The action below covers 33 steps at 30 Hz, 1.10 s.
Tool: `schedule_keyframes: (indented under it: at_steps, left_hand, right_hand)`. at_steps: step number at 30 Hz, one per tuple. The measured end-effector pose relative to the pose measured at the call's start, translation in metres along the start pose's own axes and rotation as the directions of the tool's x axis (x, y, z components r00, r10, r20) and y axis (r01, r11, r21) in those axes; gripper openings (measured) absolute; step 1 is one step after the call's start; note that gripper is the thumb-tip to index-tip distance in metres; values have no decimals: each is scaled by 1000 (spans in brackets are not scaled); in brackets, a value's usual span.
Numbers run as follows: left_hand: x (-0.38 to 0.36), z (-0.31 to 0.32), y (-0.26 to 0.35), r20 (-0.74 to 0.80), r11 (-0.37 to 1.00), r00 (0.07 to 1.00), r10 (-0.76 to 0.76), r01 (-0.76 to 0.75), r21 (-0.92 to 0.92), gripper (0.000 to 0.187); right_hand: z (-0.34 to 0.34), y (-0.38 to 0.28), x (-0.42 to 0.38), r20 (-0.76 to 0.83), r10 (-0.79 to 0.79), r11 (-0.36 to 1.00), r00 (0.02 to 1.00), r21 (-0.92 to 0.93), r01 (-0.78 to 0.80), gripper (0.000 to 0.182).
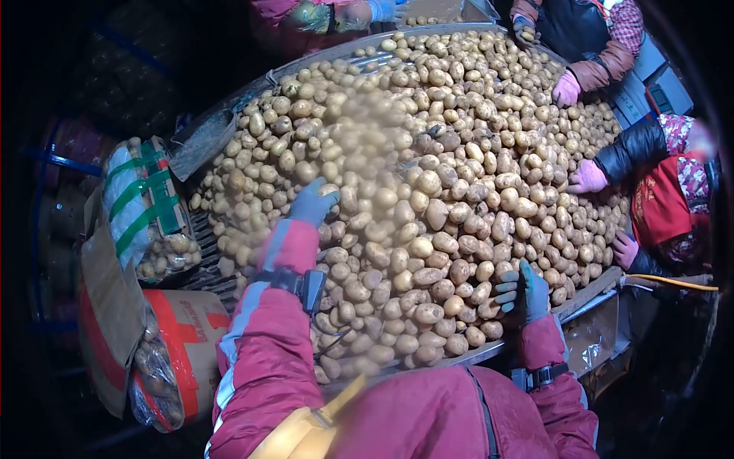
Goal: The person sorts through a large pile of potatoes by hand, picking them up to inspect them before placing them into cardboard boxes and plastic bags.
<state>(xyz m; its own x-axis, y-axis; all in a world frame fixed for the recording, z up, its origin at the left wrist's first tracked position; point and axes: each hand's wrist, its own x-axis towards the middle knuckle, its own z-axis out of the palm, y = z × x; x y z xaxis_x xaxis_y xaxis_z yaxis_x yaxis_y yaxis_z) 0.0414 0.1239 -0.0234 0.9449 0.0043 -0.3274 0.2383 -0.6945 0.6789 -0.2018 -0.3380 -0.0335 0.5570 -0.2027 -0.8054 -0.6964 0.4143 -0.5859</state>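
A wide heap of potatoes point(459, 176) covers the metal-edged sorting table point(489, 353). My left hand point(313, 202), in a blue-grey glove, reaches over the left middle of the heap, its fingers closed around a potato point(328, 190). Nearer the front edge, to the right, my right hand point(524, 292) is raised over the potatoes in a similar glove. Its fingers are spread, with nothing between them. Both sleeves are dark pink, with a black band at each wrist.
Packed bags of potatoes point(172, 252) and a cardboard box with red tape point(187, 336) stand at the left. Co-workers' gloved hands point(587, 177) touch the heap at the right and far side. An orange cable point(673, 282) runs along the right edge.
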Motion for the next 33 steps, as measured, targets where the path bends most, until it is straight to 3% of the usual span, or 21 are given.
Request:
schedule_keyframes:
  at_steps: [1,4,5,8,9,12,13,16,20,24,25,26,29,33]
  left_hand:
    - [-5,2,-4,8,993,997,77,-76,-88,62]
    - [-34,4,27,137,815,983,123,-22,-579,48]
    - [-39,8,31,101,780,979,175,-75,-621,44]
    - [-60,22,41,276,421,934,225,163,-892,47]
    - [-70,22,49,318,448,903,289,166,-878,50]
    - [-87,47,58,333,356,928,167,258,-898,54]
    - [-89,47,60,407,380,877,257,296,-876,58]
    - [-110,65,79,454,371,836,309,333,-867,62]
    - [-135,105,107,485,310,830,276,401,-862,68]
    - [-188,135,158,593,566,773,226,391,-726,51]
    - [-192,152,158,618,643,734,281,335,-689,50]
    - [-203,165,159,645,606,668,371,352,-713,50]
    - [-228,173,190,684,655,607,404,330,-680,56]
    - [-223,176,185,591,822,767,250,155,-548,50]
  right_hand:
    - [0,2,1,7,-23,1000,1000,3,23,61]
    - [5,-4,-4,-12,15,999,1000,29,-14,60]
    - [6,-3,-3,-16,12,1000,1000,21,-12,61]
    - [3,2,2,-10,-1,1000,1000,8,1,63]
    - [3,3,1,2,-3,1000,1000,11,3,63]
    - [2,2,0,31,4,999,1000,39,-5,62]
    - [1,6,3,35,-9,999,999,45,8,61]
    - [3,10,2,31,-48,998,998,43,46,61]
    - [1,15,-7,176,-86,987,981,151,59,58]
    - [15,-5,-64,367,-114,980,923,193,44,55]
    - [16,-2,-69,440,-116,957,890,291,-19,58]
    - [14,2,-72,511,-132,921,849,380,-85,61]
    - [-5,5,-82,426,-188,905,885,426,-13,64]
    - [-60,23,-83,436,-173,928,883,372,-2,58]
